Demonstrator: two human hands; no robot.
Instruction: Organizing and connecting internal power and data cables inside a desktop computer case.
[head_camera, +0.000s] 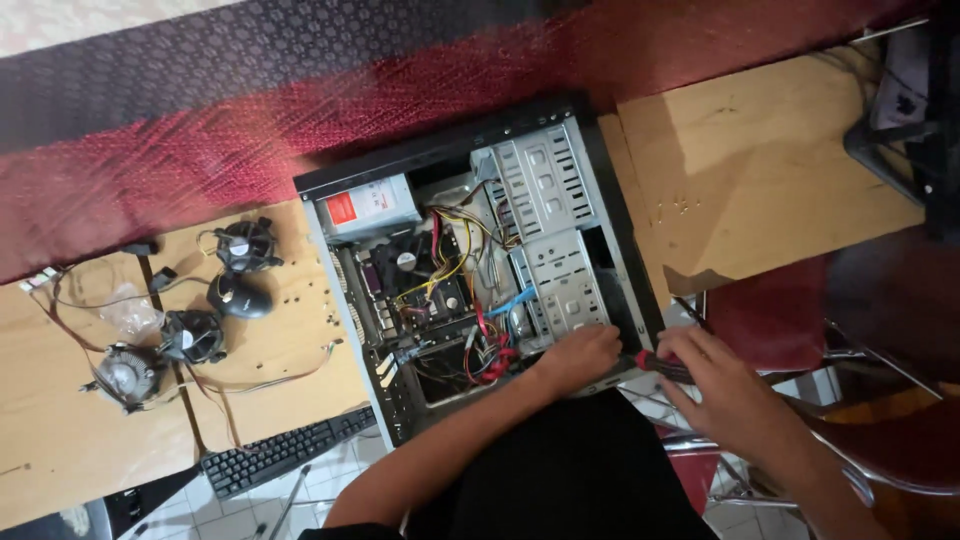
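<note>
Right hand (725, 385) is closed round a red-handled screwdriver (662, 365), its tip at the case (480, 270) edge by the drive cage (560, 235). Left hand (580, 355), fingers loosely curled on nothing I can see, rests inside the case at 5 o'clock. Side panel is off, cables (490, 350) exposed. Three fans (190, 300) lie on the table (760, 170) at 9 o'clock; the board and power supply (368, 207) remain mounted.

The person's two forearms are bare from wrist to elbow with no watch, ring or bracelet showing, the left hand (578, 357) and right hand (722, 385) are ungloved, and a plain black garment, unmarked and smooth, covers the torso at six o'clock in the view.
</note>
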